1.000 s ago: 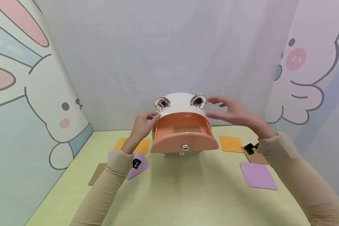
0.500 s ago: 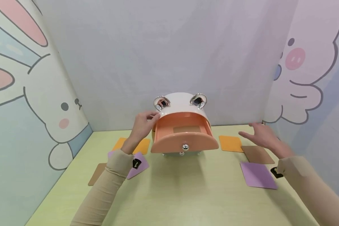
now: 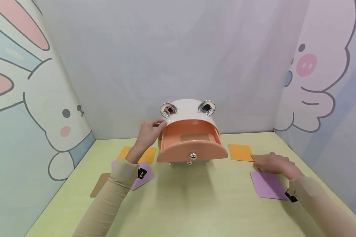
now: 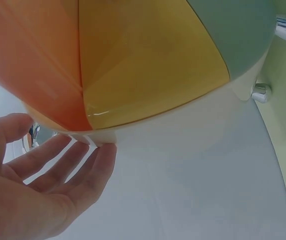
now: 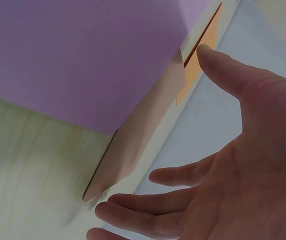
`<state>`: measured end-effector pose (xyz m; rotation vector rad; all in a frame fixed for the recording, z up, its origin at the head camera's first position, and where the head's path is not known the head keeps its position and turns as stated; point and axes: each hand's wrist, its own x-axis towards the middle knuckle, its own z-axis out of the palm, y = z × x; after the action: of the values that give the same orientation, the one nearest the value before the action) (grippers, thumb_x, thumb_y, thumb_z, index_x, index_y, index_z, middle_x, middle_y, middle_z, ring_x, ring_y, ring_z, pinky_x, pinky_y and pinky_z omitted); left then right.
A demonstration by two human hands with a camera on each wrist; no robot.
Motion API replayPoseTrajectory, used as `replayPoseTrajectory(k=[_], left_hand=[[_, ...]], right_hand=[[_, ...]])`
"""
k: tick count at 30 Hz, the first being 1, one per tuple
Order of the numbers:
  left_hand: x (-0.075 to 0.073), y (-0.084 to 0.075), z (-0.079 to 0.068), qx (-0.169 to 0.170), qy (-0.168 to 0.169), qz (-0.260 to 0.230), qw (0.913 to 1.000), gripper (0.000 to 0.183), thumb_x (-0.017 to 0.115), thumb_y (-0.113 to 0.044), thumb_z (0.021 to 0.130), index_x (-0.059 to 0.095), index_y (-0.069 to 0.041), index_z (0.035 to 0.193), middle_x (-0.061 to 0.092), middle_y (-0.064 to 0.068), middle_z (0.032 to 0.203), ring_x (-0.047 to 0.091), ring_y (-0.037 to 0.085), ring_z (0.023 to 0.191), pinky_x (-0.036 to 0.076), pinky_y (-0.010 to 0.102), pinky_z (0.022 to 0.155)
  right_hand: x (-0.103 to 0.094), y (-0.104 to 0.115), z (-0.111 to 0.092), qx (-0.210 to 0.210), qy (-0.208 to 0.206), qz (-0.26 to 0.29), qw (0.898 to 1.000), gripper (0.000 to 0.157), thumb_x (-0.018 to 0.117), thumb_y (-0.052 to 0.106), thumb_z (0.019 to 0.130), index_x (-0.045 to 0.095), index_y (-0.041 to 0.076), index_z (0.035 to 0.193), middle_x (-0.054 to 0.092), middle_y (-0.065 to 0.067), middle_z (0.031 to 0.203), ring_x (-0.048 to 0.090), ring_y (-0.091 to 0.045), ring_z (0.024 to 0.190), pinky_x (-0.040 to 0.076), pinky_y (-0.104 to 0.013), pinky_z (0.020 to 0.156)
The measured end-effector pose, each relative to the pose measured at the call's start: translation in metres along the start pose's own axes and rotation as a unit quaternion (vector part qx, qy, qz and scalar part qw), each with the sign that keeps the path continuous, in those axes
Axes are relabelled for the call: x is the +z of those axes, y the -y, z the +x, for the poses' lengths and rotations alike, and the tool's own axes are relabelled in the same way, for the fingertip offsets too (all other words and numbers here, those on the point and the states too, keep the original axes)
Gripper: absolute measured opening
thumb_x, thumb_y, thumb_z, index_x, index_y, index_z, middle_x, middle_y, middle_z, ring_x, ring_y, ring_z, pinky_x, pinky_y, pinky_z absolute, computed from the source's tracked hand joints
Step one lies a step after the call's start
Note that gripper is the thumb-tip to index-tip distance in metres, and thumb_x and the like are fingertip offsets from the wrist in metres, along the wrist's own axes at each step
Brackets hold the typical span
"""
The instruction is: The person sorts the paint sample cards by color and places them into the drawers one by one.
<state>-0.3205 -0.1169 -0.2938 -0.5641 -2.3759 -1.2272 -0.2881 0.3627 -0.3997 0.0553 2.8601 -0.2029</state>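
Observation:
A frog-shaped drawer box (image 3: 186, 108) with a white top and shiny eyes stands at the table's back. Its orange top drawer (image 3: 178, 152) is pulled out and has a flat brown piece (image 3: 194, 137) inside. My left hand (image 3: 148, 134) rests its fingertips on the box's left side; the left wrist view shows the fingers (image 4: 105, 155) bent lightly against the white shell. At the right, my right hand (image 3: 275, 163) is over a brown square card (image 3: 258, 158). In the right wrist view its thumb and fingers are spread around that card (image 5: 140, 130), gripping nothing.
Right of the box lie an orange card (image 3: 240, 152) and a purple card (image 3: 268, 185). Left of it are orange cards (image 3: 149, 154), a purple card (image 3: 144, 176) and a brown card (image 3: 101, 185), partly behind my left arm. Walls enclose the table's back and sides.
My right hand has left the box's right side and moved right and down to the brown card. The left hand stays on the box, and the drawer stays pulled out.

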Motion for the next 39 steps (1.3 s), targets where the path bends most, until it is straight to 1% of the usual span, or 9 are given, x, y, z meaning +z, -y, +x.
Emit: replayPoseTrajectory(k=[4, 13, 18, 21, 26, 30, 32, 35, 39], left_hand=[[0.0, 0.0, 0.0, 0.002, 0.0, 0.002, 1.0, 0.027, 0.06, -0.024, 0.095, 0.071, -0.002, 0.108, 0.071, 0.017, 0.108, 0.069, 0.033, 0.096, 0.057, 0.045, 0.084], [-0.001, 0.0, 0.0, 0.002, 0.001, 0.006, 1.0, 0.028, 0.06, -0.025, 0.095, 0.071, -0.003, 0.109, 0.07, 0.017, 0.109, 0.068, 0.032, 0.098, 0.057, 0.045, 0.085], [0.0, -0.001, -0.001, 0.002, 0.002, 0.002, 1.0, 0.028, 0.06, -0.025, 0.095, 0.071, -0.003, 0.109, 0.07, 0.016, 0.109, 0.068, 0.032, 0.098, 0.057, 0.045, 0.086], [0.0, 0.0, -0.001, 0.0, 0.003, 0.0, 1.0, 0.028, 0.06, -0.025, 0.095, 0.071, -0.003, 0.109, 0.07, 0.016, 0.109, 0.068, 0.032, 0.098, 0.057, 0.044, 0.085], [0.0, 0.0, -0.001, 0.004, 0.005, 0.0, 1.0, 0.028, 0.06, -0.025, 0.096, 0.071, -0.003, 0.109, 0.07, 0.016, 0.109, 0.068, 0.032, 0.097, 0.057, 0.044, 0.085], [0.0, 0.0, -0.001, 0.005, 0.004, 0.002, 1.0, 0.028, 0.06, -0.025, 0.096, 0.071, -0.003, 0.109, 0.07, 0.016, 0.109, 0.068, 0.032, 0.097, 0.057, 0.045, 0.085], [0.0, 0.0, -0.001, 0.004, 0.004, 0.001, 1.0, 0.028, 0.06, -0.025, 0.096, 0.071, -0.003, 0.109, 0.07, 0.016, 0.109, 0.068, 0.032, 0.098, 0.057, 0.045, 0.085], [0.0, 0.0, -0.001, 0.004, 0.007, 0.001, 1.0, 0.028, 0.06, -0.025, 0.096, 0.071, -0.003, 0.109, 0.07, 0.017, 0.109, 0.068, 0.032, 0.098, 0.057, 0.045, 0.084], [0.0, -0.001, 0.0, 0.002, 0.008, 0.004, 1.0, 0.028, 0.06, -0.024, 0.096, 0.071, -0.002, 0.11, 0.07, 0.017, 0.109, 0.068, 0.033, 0.098, 0.057, 0.045, 0.084]], right_hand=[[0.002, 0.001, 0.002, 0.012, -0.016, 0.021, 1.0, 0.101, 0.051, 0.067, 0.085, 0.039, -0.025, 0.124, 0.047, -0.045, 0.119, 0.047, -0.063, 0.099, 0.042, -0.07, 0.077], [0.001, 0.008, 0.003, 0.05, -0.013, 0.039, 0.998, 0.094, 0.055, 0.062, 0.082, 0.04, -0.022, 0.122, 0.048, -0.042, 0.112, 0.046, -0.053, 0.091, 0.044, -0.063, 0.073], [-0.001, 0.005, 0.006, 0.058, -0.01, 0.049, 0.997, 0.102, 0.055, 0.065, 0.081, 0.035, -0.026, 0.122, 0.045, -0.047, 0.109, 0.047, -0.054, 0.092, 0.044, -0.062, 0.075], [-0.002, 0.003, 0.007, 0.053, -0.016, 0.057, 0.997, 0.105, 0.052, 0.07, 0.081, 0.035, -0.026, 0.121, 0.047, -0.046, 0.108, 0.05, -0.05, 0.09, 0.045, -0.057, 0.072], [-0.01, 0.004, 0.008, 0.051, -0.053, 0.067, 0.995, 0.114, 0.046, 0.08, 0.079, 0.037, -0.025, 0.121, 0.048, -0.046, 0.106, 0.052, -0.047, 0.088, 0.043, -0.051, 0.063], [-0.022, 0.006, 0.006, 0.032, -0.091, 0.078, 0.992, 0.111, 0.05, 0.077, 0.08, 0.035, -0.024, 0.125, 0.044, -0.048, 0.114, 0.049, -0.056, 0.098, 0.044, -0.053, 0.063], [-0.029, 0.007, 0.005, 0.01, -0.115, 0.086, 0.99, 0.105, 0.053, 0.072, 0.082, 0.037, -0.024, 0.123, 0.046, -0.045, 0.112, 0.051, -0.055, 0.097, 0.045, -0.05, 0.062], [-0.039, 0.01, 0.005, -0.026, -0.15, 0.101, 0.983, 0.095, 0.057, 0.067, 0.084, 0.042, -0.021, 0.116, 0.054, -0.036, 0.101, 0.057, -0.042, 0.084, 0.045, -0.039, 0.056], [-0.053, 0.02, 0.003, -0.075, -0.171, 0.141, 0.972, 0.08, 0.06, 0.062, 0.085, 0.049, -0.013, 0.109, 0.059, -0.02, 0.087, 0.054, -0.023, 0.069, 0.041, -0.029, 0.053]])
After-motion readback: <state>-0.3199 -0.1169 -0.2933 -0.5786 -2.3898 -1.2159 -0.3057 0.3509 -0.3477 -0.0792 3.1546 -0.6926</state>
